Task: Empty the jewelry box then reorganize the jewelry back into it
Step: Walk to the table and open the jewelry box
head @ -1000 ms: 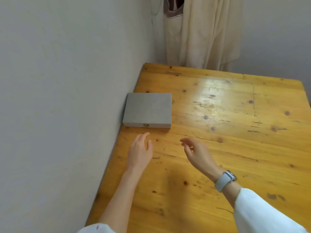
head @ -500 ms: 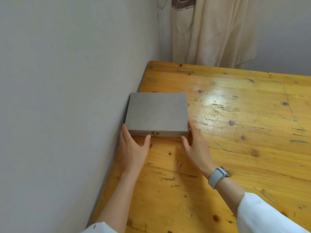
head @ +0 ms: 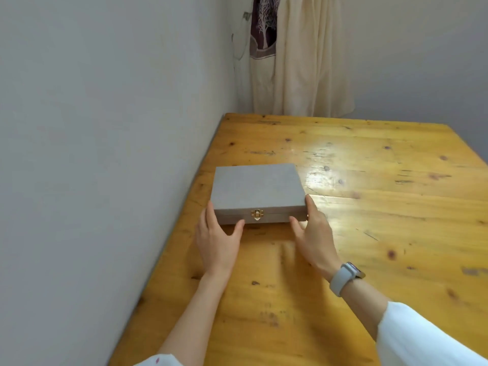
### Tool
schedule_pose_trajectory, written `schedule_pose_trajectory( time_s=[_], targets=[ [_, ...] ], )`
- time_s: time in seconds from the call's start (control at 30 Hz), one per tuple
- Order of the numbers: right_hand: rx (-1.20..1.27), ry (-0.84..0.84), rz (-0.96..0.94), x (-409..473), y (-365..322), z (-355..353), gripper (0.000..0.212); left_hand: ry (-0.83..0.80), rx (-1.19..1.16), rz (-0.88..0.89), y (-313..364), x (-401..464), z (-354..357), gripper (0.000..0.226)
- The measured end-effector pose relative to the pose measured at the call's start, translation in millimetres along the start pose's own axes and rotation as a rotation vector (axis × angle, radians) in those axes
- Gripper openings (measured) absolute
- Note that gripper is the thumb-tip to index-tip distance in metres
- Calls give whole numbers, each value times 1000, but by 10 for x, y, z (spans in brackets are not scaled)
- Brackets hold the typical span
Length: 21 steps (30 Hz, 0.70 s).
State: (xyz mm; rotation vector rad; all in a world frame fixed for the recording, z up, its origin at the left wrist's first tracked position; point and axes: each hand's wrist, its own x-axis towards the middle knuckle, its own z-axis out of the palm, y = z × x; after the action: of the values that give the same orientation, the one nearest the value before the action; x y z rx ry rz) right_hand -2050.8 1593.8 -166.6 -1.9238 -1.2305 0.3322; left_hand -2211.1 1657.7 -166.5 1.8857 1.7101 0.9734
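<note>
Grey, fabric-textured jewelry box (head: 257,190) lies flat on the wooden table (head: 369,220), near the table's left edge and the wall (head: 105,154), lid closed. A small gold latch (head: 257,214) sits at the middle of the front face, turned toward the person. The left hand (head: 217,240) grasps the front-left corner: fingers run up the left side, thumb pressed against the front face left of the latch. The right hand (head: 313,237) grasps the front-right corner in mirror fashion: fingers along the right side, thumb on the front face right of the latch. A grey-banded watch (head: 344,278) is worn on the right wrist, above a white sleeve (head: 422,339). Cream curtains (head: 303,62) hang at the far end of the table, in the corner of the room.
</note>
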Motion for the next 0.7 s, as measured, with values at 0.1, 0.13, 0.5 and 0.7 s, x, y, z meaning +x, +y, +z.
schedule_pose_trajectory(
  time_s=[0.1,0.13,0.5,0.7],
  targets=[
    [-22,40,15,-376,84,-137,62,32,-5,60,-20,-370,-76,73],
    [-29,55,15,-484,114,-169,62,46,-7,83,-33,-477,-93,69],
    [-506,101,-524,-919,254,-40,50,28,155,252,-300,-908,-114,49],
    [-671,91,-627,-703,82,126,35,5,198,272,-293,-918,-121,51]
  ],
)
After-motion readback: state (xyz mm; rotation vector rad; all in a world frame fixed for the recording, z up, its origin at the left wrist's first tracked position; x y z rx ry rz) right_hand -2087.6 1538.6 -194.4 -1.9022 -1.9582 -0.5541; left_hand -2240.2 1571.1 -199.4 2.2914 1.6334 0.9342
